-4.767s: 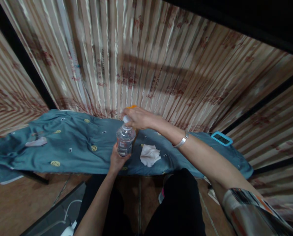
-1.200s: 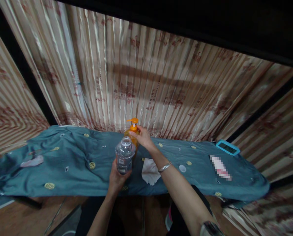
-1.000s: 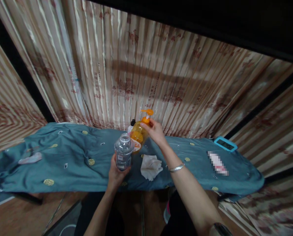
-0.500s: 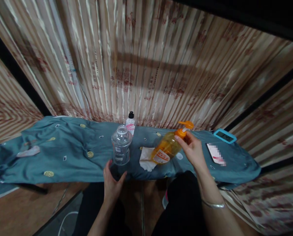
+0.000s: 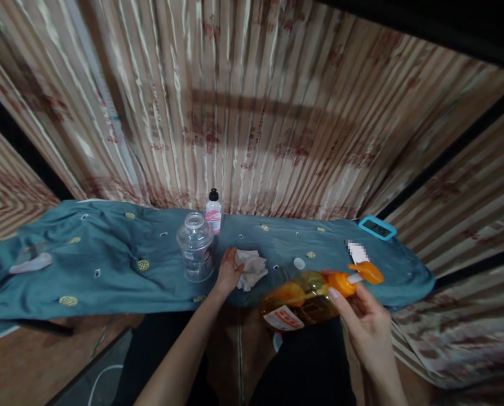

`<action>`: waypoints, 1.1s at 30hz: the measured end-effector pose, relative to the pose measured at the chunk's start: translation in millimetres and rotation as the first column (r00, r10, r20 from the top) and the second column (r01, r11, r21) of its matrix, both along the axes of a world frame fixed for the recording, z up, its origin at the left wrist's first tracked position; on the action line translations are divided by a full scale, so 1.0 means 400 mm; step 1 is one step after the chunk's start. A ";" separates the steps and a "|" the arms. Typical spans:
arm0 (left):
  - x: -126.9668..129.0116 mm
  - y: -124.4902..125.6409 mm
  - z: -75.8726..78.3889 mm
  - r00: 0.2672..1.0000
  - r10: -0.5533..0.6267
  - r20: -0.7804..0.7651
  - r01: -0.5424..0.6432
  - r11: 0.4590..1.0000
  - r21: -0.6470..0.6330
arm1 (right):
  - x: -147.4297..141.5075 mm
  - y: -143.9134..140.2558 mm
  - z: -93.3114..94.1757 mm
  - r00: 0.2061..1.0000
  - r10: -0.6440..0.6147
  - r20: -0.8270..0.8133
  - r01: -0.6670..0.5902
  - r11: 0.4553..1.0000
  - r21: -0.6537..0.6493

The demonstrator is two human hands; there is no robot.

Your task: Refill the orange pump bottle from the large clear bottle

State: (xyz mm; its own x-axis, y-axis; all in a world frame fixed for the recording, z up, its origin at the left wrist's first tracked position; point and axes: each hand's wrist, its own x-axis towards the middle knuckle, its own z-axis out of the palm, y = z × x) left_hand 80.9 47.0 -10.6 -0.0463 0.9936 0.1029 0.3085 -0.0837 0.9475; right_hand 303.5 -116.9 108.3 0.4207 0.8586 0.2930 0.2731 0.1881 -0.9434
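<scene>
My right hand (image 5: 364, 321) grips the neck of an orange pump bottle (image 5: 303, 299), which lies tilted almost flat over my lap, in front of the table edge. Its orange pump head (image 5: 364, 272) points right. My left hand (image 5: 228, 272) rests on the teal cloth (image 5: 108, 265), its fingertips touching a crumpled white tissue (image 5: 251, 268). A clear plastic bottle (image 5: 195, 247) with no cap stands upright just left of that hand. A small white cap (image 5: 299, 263) lies on the cloth to the right of the tissue.
A small white bottle with a black cap (image 5: 213, 210) stands at the back by the striped curtain (image 5: 252, 113). A teal-framed device (image 5: 377, 227) and a card (image 5: 355, 251) lie at the right end. A pale object (image 5: 29, 263) lies at the far left.
My right hand lifted the orange pump bottle from behind the clear bottle and brought it right and down toward my lap. My left hand let go of the clear bottle and moved onto the tissue.
</scene>
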 end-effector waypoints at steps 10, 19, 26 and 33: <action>0.094 0.025 0.010 0.957 -0.088 0.276 0.139 0.975 -0.172 | 0.007 -0.103 -0.009 0.996 -0.090 0.000 0.090 0.996 -0.009; 0.120 0.006 0.031 0.859 -0.018 0.512 0.096 0.987 -0.126 | -0.001 -0.111 0.014 0.986 -0.166 0.007 0.166 0.986 -0.002; 0.021 -0.072 -0.072 0.917 0.022 0.398 0.060 0.980 -0.191 | -0.022 -0.057 0.041 1.000 0.003 0.023 -0.004 0.998 0.066; -0.016 -0.092 -0.053 0.989 0.020 -0.147 0.016 0.971 0.237 | -0.040 0.119 0.069 0.952 0.005 0.307 -0.051 0.989 0.140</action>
